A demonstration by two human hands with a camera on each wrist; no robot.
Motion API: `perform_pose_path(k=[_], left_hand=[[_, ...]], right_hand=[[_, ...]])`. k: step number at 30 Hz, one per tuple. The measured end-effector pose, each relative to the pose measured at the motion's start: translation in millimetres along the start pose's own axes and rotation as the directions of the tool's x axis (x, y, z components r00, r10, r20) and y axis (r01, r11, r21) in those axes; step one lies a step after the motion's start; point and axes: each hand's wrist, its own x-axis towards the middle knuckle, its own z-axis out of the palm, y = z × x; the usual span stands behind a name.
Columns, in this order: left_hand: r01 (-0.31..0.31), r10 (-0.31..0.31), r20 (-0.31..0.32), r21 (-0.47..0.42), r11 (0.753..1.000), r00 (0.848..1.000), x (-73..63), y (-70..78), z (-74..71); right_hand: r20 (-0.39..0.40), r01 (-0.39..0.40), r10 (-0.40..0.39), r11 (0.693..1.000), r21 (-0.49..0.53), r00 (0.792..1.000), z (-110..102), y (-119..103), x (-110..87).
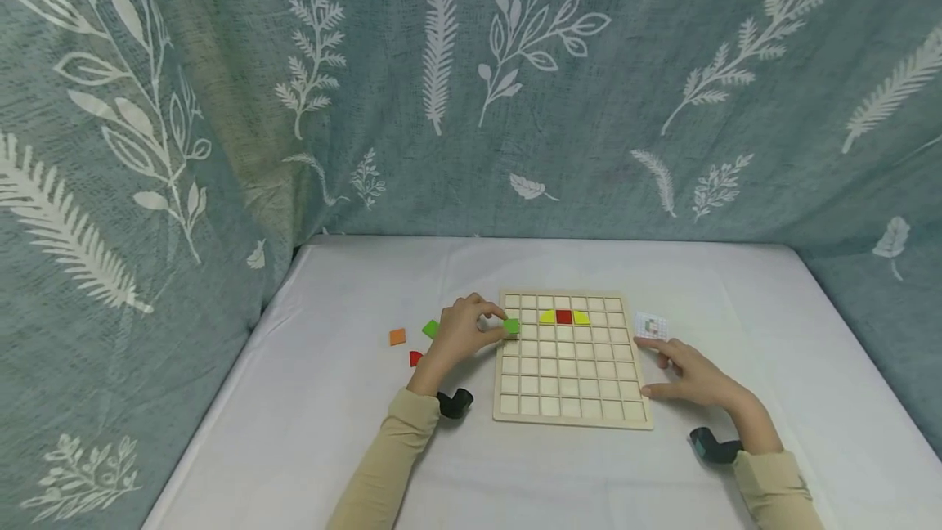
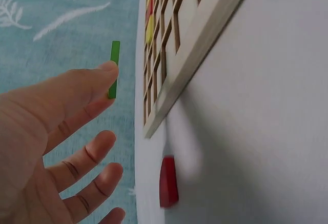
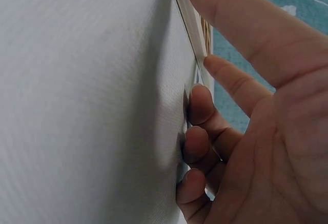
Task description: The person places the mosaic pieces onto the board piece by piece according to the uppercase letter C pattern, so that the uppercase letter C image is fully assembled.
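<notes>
Between thumb and forefinger, my left hand [image 1: 464, 334] pinches a small green square tile [image 1: 511, 326] above the left edge of a wooden grid board [image 1: 574, 424]. The left wrist view shows the tile [image 2: 116, 49] edge-on, apart from the board, with the other fingers spread loosely. Near the board's far side, a red square tile [image 1: 563, 317] sits in a cell between two yellow pieces [image 1: 547, 317]. My right hand [image 1: 692, 375] rests at the board's right edge, thumb and forefinger touching the rim [image 3: 192, 24]. Its other fingers bend loosely against the white cloth.
Left of the board lie an orange square tile [image 1: 397, 337], another green piece [image 1: 430, 329] partly behind the left hand, and a red piece [image 1: 415, 358] with a curved side. A small printed grid card [image 1: 652, 325] lies beyond the right hand. A patterned curtain [image 1: 471, 178] hangs behind the table.
</notes>
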Motion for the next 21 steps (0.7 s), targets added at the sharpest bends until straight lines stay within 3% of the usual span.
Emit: perform_pose_path(k=[10, 21], left_hand=[[-0.014, 0.012, 0.051, 0.027, 1.0, 0.999, 9.8, 16.1, 17.4], [-0.033, 0.026, 0.093, 0.073, 0.997, 0.995, 19.5, 23.1, 27.8]], right_hand=[[-0.005, 0.007, -0.007, 1.0, -0.004, 1.0, 0, 0, -0.5], [0.001, -0.017, 0.017, 1.0, 0.0, 1.0, 0, 1, 0.3]])
